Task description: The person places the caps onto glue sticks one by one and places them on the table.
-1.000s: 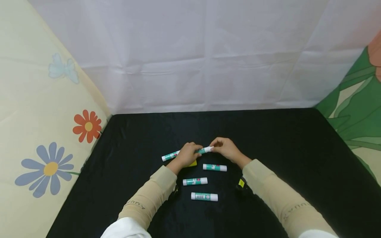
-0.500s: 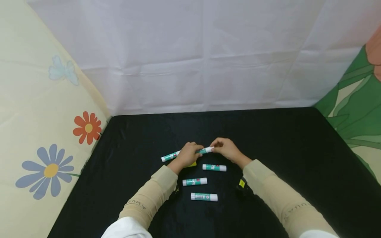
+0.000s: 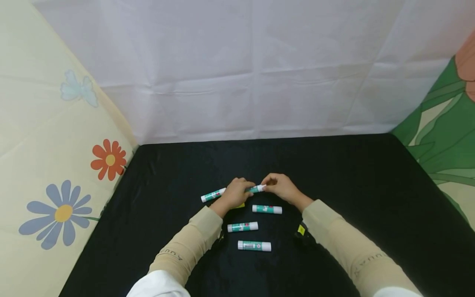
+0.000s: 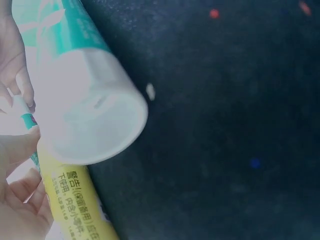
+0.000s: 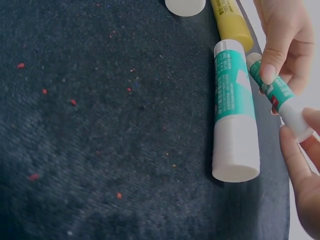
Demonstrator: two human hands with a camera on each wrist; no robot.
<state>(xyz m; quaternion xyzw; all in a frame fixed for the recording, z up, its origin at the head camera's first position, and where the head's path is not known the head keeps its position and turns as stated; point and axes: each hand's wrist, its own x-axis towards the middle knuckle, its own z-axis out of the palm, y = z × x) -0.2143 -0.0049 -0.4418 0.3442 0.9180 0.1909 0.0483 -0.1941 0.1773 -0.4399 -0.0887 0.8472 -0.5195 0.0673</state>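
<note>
My left hand pinches the body of a green-and-white glue stick between thumb and fingers. At its white right end, the thumb and fingertips of my right hand grip the cap. The right wrist view shows both hands on this glue stick, tilted and cap end toward the right hand. A yellow tube with printed black characters lies by the left hand, mostly hidden in the head view. Another glue stick lies just left of the left hand.
Three more glue sticks lie on the black cloth nearer the person: one below the right hand, a middle one and a front one. A black device with a yellow patch sits at the right wrist. A white cloth hangs behind.
My right hand and the capped end of the glue stick have dipped very slightly toward the person. The left hand keeps its grip, and the other glue sticks stay put.
</note>
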